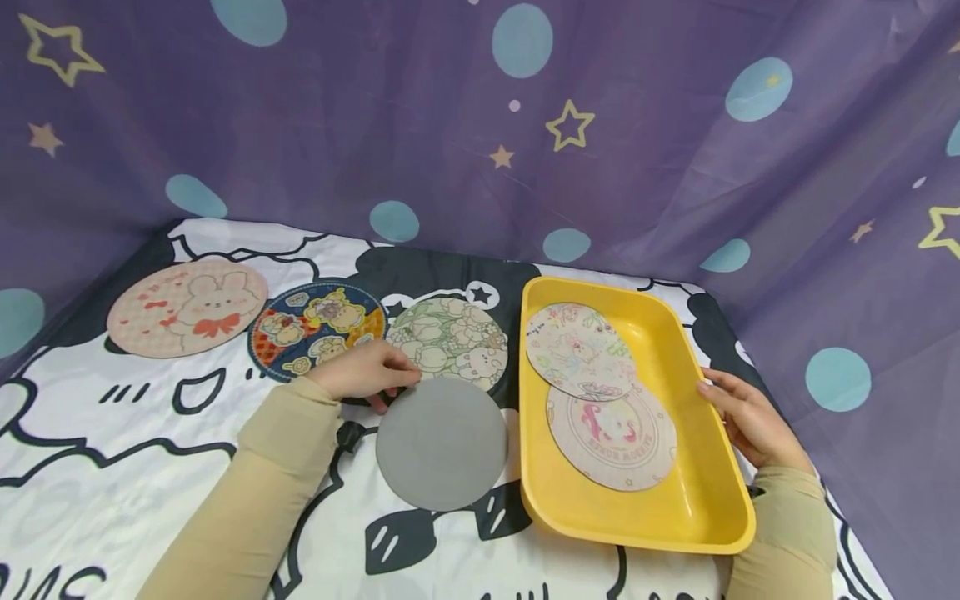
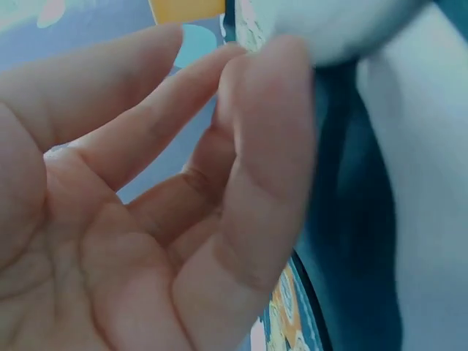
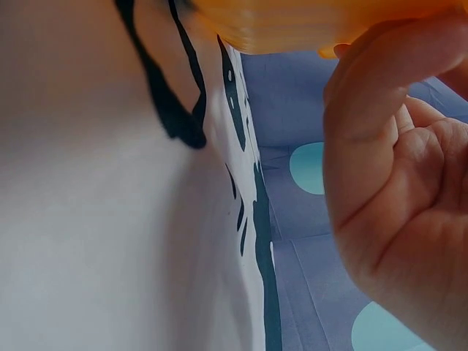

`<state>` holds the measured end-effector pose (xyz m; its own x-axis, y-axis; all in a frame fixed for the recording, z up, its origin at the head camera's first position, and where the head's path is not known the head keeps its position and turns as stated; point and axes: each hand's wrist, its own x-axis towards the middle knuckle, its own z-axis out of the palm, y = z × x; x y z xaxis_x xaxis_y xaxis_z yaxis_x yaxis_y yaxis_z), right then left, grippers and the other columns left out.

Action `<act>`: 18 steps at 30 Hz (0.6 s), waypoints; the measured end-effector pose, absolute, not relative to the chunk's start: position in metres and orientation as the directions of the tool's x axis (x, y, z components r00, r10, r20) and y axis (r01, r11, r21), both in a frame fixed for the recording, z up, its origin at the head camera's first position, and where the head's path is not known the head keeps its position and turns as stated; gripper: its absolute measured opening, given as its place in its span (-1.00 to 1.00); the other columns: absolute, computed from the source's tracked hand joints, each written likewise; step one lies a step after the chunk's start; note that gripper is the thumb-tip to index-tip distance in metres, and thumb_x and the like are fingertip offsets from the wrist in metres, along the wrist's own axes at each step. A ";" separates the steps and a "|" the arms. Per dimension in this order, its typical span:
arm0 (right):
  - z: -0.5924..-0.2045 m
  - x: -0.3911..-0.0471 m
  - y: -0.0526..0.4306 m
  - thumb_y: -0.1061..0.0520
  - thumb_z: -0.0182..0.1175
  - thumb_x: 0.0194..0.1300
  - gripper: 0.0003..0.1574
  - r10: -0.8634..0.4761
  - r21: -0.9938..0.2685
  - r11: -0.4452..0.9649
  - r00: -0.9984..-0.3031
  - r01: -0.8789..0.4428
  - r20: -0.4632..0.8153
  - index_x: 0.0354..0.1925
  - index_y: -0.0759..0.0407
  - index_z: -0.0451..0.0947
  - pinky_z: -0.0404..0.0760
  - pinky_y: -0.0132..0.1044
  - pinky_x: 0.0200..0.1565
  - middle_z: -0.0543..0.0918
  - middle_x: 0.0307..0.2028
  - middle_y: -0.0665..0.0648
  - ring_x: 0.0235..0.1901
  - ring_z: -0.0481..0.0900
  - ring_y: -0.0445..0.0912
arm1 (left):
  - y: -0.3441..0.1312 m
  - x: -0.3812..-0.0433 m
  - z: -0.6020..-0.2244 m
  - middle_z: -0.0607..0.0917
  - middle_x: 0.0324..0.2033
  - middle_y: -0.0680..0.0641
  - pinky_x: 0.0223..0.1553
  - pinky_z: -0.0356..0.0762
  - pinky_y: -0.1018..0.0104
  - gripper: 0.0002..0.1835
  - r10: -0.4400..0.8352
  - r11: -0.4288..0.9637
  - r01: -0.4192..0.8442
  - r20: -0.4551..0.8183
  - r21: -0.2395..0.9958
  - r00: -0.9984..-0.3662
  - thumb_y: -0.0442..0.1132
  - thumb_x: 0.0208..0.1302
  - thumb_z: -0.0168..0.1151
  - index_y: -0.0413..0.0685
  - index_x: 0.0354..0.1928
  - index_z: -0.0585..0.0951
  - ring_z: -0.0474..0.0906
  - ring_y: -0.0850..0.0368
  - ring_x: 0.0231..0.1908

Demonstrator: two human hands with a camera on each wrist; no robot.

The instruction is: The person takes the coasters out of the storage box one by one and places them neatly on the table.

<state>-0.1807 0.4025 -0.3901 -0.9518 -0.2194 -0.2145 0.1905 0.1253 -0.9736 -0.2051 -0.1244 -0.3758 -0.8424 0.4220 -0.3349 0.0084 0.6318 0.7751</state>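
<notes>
My left hand (image 1: 367, 372) pinches the upper left edge of a plain grey round mat (image 1: 442, 446). In the left wrist view the fingertips of my left hand (image 2: 183, 197) meet at the blurred pale edge of that grey mat (image 2: 351, 29). My right hand (image 1: 753, 421) grips the right long side of a yellow plastic tray (image 1: 678, 333), thumb near the rim and fingers outside. The right wrist view shows the curled right hand (image 3: 402, 161) against the tray's wall (image 3: 292, 25). Inside the tray two printed round mats overlap, a floral one (image 1: 581, 350) and a pink-haired pony one (image 1: 615, 442).
Left of the tray lie a green floral round mat (image 1: 457, 333), a dark blue cartoon mat (image 1: 318, 321) and a pink bunny mat (image 1: 187, 308). They rest on a black-and-white patterned cloth (image 1: 135, 500). A purple curtain (image 1: 450, 125) hangs behind and at the sides.
</notes>
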 end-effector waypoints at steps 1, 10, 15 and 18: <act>-0.390 -0.181 0.403 0.13 -0.03 0.55 -0.78 -0.227 -0.975 0.116 -0.950 0.190 -0.212 0.08 -0.09 0.41 0.74 -0.32 -0.30 0.74 -0.18 -0.09 -0.28 0.73 -0.18 | -0.124 -0.205 -0.375 0.68 -0.30 -0.14 -0.39 0.69 0.29 -0.68 0.423 0.628 0.013 -0.327 0.778 -0.845 -0.20 0.46 0.12 -0.27 0.06 0.65 0.54 0.12 -0.36; -0.389 -0.183 0.404 0.20 -0.07 0.56 -0.76 -0.254 -0.983 0.029 -0.950 0.183 -0.184 0.09 -0.04 0.41 0.72 -0.34 -0.37 0.75 -0.21 -0.04 -0.35 0.74 -0.17 | -0.107 -0.199 -0.357 0.64 -0.08 -0.32 -0.33 0.72 0.20 -0.58 0.474 0.508 0.072 -0.209 0.858 -0.856 -0.19 0.48 0.11 -0.32 0.23 0.54 0.64 -0.05 -0.28; -0.391 -0.184 0.403 0.17 -0.05 0.56 -0.77 -0.252 -0.981 0.041 -0.948 0.191 -0.195 0.10 -0.04 0.38 0.72 -0.35 -0.35 0.75 -0.20 -0.05 -0.33 0.73 -0.18 | -0.095 -0.192 -0.343 0.65 -0.09 -0.34 -0.27 0.73 0.16 -0.59 0.531 0.439 0.087 -0.180 0.894 -0.828 -0.18 0.47 0.13 -0.30 0.21 0.55 0.68 -0.09 -0.27; -0.391 -0.183 0.403 0.17 -0.05 0.55 -0.78 -0.244 -0.979 0.044 -0.948 0.197 -0.202 0.10 -0.03 0.38 0.72 -0.35 -0.35 0.75 -0.21 -0.05 -0.34 0.73 -0.19 | -0.083 -0.190 -0.333 0.65 0.00 -0.32 -0.16 0.73 0.13 -0.59 0.559 0.371 0.063 -0.169 0.926 -0.811 -0.20 0.48 0.11 -0.28 0.24 0.53 0.68 -0.09 -0.14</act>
<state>-0.1834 0.4027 -0.3909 -0.9484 -0.2445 -0.2021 0.1973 0.0444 -0.9793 -0.1901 -0.0834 -0.3328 -0.8115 0.5595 -0.1689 0.0632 0.3714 0.9263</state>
